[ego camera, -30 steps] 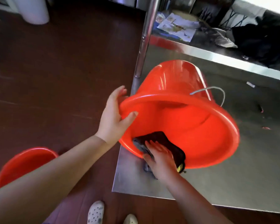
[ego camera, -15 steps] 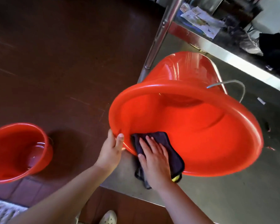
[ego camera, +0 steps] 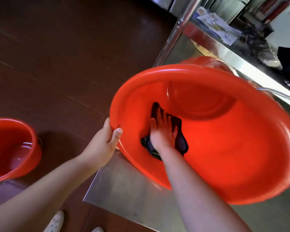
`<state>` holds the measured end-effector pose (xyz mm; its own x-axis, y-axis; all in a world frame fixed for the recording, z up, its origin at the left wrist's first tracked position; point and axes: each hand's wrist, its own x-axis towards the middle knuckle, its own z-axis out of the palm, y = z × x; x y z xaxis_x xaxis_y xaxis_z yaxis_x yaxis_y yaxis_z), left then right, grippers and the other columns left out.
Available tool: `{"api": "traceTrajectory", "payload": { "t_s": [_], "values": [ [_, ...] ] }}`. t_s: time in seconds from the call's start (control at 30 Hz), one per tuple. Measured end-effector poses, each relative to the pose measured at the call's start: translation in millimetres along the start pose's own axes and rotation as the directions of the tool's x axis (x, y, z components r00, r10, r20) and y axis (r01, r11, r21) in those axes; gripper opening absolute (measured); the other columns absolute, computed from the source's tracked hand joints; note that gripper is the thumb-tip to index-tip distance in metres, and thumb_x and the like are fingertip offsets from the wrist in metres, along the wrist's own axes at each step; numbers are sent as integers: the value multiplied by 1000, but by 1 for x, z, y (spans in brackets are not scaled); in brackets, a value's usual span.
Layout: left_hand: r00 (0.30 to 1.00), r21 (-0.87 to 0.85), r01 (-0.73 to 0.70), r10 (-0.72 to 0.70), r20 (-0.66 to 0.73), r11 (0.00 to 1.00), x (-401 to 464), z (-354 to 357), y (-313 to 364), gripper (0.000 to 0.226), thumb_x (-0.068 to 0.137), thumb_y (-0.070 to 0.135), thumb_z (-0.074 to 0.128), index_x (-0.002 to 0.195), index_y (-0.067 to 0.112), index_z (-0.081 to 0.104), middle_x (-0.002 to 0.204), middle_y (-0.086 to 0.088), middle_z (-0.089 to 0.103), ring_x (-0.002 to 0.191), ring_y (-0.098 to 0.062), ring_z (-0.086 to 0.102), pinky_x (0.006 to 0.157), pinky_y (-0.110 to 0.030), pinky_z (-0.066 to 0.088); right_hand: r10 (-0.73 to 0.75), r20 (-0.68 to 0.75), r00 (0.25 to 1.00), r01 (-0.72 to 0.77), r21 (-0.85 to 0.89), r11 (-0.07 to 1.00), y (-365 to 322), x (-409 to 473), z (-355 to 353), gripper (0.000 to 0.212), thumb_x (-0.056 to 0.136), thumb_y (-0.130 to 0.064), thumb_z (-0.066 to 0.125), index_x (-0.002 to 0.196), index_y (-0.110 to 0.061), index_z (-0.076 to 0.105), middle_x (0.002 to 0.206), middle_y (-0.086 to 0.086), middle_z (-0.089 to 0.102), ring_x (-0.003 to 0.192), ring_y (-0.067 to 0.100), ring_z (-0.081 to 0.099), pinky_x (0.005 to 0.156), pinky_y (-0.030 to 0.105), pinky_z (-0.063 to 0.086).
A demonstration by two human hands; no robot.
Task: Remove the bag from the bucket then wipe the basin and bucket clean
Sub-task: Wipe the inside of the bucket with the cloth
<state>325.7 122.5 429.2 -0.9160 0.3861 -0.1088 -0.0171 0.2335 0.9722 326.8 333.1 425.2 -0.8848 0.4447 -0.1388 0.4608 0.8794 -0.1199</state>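
Wiping under way: right hand, fingers flat, presses dark cloth inside tilted round red plastic basin on steel desk; left hand grips its rim. Red bucket on floor seems bagless, unwiped.

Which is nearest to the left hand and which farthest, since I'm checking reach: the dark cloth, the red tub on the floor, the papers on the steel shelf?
1. Dark cloth, right of the left hand, inside the tilted red plastic basin.
2. Red tub on the floor, to its left.
3. Papers on the steel shelf, far upper right.
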Motion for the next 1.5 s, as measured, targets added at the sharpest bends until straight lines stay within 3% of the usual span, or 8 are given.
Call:
{"api": "traceTrajectory", "payload": {
  "t_s": [0.17,0.33,0.5,0.63,0.87,1.07,1.33,1.5],
  "values": [
    [1000,-83,6,-7,-13,997,8,-10,2,31,81,66,42,98,40,43,91,-2,65,88,-23,66,82,-54,53,138,23,990,-139,39,990,18,45,-5,55,99,-48,19,150,-36,3,159,-6,10,146,17,8,114,51,7],
    [995,50,78,-81,58,996,-11,5,-22,31,88,18,61,91,36,36,89,5,68,82,-6,68,79,-43,56,181,2,983,-181,-37,983,11,44,-2,55,99,-50,17,151,-34,4,160,-3,9,146,19,7,115,51,6],
    [989,61,75,-82,123,995,-11,3,-17,30,90,14,58,98,27,33,86,2,67,79,-10,69,79,-45,55,165,-58,985,-164,22,986,-30,-33,10,56,99,-44,21,151,-32,4,160,-4,9,146,17,8,116,50,3],
    [979,-22,120,-114,170,993,-12,-7,-7,34,84,8,56,104,15,29,94,-10,62,90,-23,64,80,-50,53,98,12,995,-98,30,995,-64,-109,20,60,90,-46,-2,148,-35,-12,159,-9,-7,146,12,-8,116,43,-5],
    [956,155,-165,119,269,974,12,-48,26,33,92,11,47,104,31,24,93,-3,57,89,-26,61,80,-50,50,90,-44,995,-81,168,982,-66,-92,12,61,100,-33,27,149,-34,-8,159,-10,-8,145,7,-3,117,35,3],
    [889,352,-456,395,232,818,37,-74,50,48,90,12,55,120,40,29,81,31,48,88,24,41,70,-13,31,301,-59,952,-296,74,952,-24,-15,8,56,102,-32,22,151,-25,-2,160,-5,3,146,17,7,117,40,5],
    [909,34,-54,35,414,998,22,-50,-8,30,95,18,51,118,34,40,110,10,63,107,-3,60,96,-38,50,392,-39,919,-392,11,920,3,15,-3,54,99,-35,20,151,-31,4,159,-6,10,145,19,12,115,47,7],
    [895,-137,12,50,443,991,15,-45,-10,24,98,15,43,109,35,37,103,-6,59,103,-22,61,95,-51,48,410,-38,911,-407,54,912,-43,-32,9,55,100,-33,23,152,-28,2,160,-6,5,146,16,6,116,46,6]
  ]
}}
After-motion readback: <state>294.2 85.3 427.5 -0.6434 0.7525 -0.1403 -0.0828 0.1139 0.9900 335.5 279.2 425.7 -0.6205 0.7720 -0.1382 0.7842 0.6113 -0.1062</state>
